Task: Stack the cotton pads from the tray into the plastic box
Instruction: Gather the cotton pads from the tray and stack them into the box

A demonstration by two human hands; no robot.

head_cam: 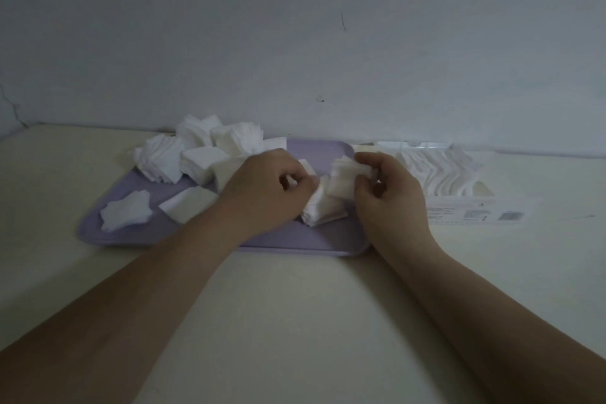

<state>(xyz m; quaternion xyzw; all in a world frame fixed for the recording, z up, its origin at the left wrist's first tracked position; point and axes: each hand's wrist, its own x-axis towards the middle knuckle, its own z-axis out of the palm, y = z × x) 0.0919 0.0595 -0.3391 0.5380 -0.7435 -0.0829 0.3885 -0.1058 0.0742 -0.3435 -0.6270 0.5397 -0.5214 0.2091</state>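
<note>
Cotton pads (341, 185), soft white squares, pinched by left hand (262, 193) and right hand (390, 193)

The left hand (262, 190) is covering part of the tray (288, 241) and some of the cotton pads (323, 207). The label print (475, 216) on the plastic box (459, 202) is blurring beyond reading, and both forearms are running off the lower edge.

Both hands work over the lilac tray (295, 239); the right hand (390, 190) pinches a cotton-pad bundle (344, 180); the left hand (262, 190) grips pads (319, 207) beneath.
</note>
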